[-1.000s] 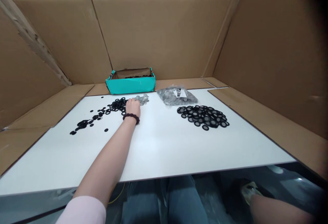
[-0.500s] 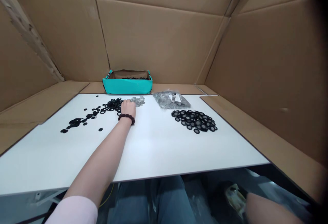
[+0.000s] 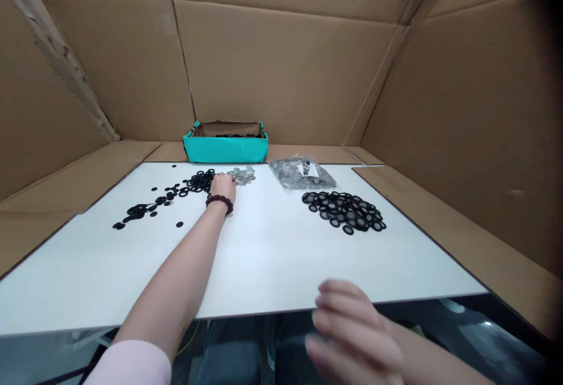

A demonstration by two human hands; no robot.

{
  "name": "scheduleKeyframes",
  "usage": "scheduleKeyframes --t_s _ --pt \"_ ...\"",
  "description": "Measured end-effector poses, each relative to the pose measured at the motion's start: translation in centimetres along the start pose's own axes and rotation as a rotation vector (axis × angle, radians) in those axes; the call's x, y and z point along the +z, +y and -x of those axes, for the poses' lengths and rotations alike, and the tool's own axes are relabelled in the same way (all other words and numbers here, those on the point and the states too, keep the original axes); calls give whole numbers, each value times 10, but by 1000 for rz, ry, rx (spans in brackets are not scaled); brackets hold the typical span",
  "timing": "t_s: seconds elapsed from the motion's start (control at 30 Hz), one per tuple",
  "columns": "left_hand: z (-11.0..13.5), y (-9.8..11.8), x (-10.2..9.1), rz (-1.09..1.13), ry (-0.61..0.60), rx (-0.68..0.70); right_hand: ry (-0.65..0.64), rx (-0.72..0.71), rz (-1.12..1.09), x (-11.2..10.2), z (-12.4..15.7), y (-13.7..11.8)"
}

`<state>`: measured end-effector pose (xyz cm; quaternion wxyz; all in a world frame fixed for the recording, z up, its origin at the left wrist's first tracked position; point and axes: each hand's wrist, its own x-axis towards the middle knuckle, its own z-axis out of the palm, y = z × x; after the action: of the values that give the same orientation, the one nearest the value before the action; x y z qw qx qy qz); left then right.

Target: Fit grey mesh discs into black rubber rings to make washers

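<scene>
My left hand (image 3: 223, 186), with a dark beaded band at the wrist, reaches far across the white table (image 3: 264, 256). Its fingers curl down between the black rings (image 3: 202, 181) and the small pile of grey discs (image 3: 243, 175). The fingertips are hidden, so what they hold cannot be made out. My right hand (image 3: 358, 335) hangs over the table's front edge, blurred by motion. Its fingers are loosely bent and apart, and nothing shows in them. Beyond it lies a heap of black rings with grey centres (image 3: 347, 212).
A turquoise box (image 3: 226, 149) holding dark pieces stands at the back. Beside it lies a clear plastic bag of grey discs (image 3: 303, 174). Small black discs (image 3: 138, 211) are scattered on the left. Cardboard walls (image 3: 285, 68) enclose the table's back and sides.
My right hand has come up from below the table edge at the lower right, moving left and into view. My left hand stays by the grey discs. The whole view has shifted slightly.
</scene>
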<state>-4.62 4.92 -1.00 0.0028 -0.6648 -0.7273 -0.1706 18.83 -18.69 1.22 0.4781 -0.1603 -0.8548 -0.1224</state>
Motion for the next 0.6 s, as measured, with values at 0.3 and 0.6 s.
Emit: scheduleKeyframes --t_s 0.3,0.6 --pt "1 1 1 -112 46 31 -143 398 -224 79 -70 89" --pt "-3 -2 5 -142 65 41 -296 912 -423 144 -48 119"
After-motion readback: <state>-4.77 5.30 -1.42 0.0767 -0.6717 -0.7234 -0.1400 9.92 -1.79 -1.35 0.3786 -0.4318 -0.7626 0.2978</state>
